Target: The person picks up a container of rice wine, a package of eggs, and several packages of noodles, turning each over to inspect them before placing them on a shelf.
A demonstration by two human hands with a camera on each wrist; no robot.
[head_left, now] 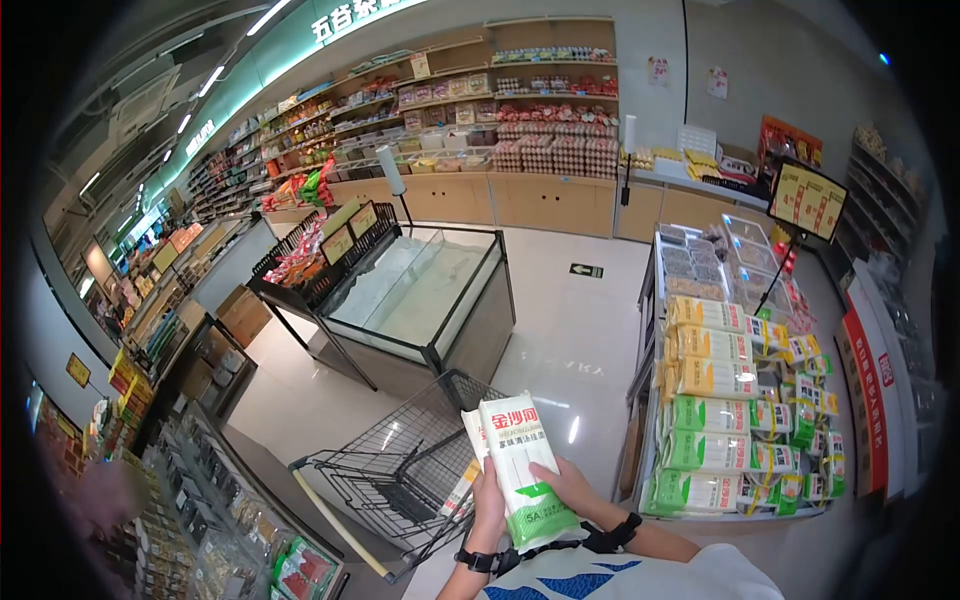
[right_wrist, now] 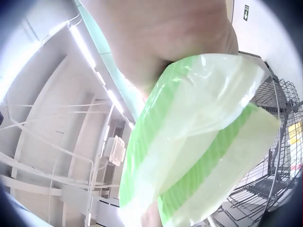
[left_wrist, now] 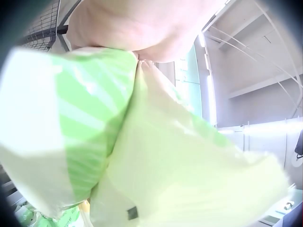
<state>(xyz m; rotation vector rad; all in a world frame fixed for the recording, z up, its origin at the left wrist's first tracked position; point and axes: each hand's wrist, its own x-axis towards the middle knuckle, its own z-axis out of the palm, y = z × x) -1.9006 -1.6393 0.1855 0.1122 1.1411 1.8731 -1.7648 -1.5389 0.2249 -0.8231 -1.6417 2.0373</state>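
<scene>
In the head view two white-and-green noodle packs (head_left: pixel 522 465) are held upright together before the body, one partly behind the other. The left hand (head_left: pixel 488 508) grips their left side; the right hand (head_left: pixel 570 492) grips the right side, its thumb on the front pack. The left wrist view shows the left hand (left_wrist: pixel 137 23) above two packs (left_wrist: pixel 94 104) side by side, fingers mostly hidden. In the right wrist view the right hand (right_wrist: pixel 165 38) lies against the packs (right_wrist: pixel 189 113), its fingertips largely hidden.
A wire shopping cart (head_left: pixel 400 470) with a pack inside stands left of the hands. To the right is a display of stacked noodle packs (head_left: pixel 708 450). A glass-sided bin (head_left: pixel 420 290) stands ahead, with shelves (head_left: pixel 555 110) along the back wall.
</scene>
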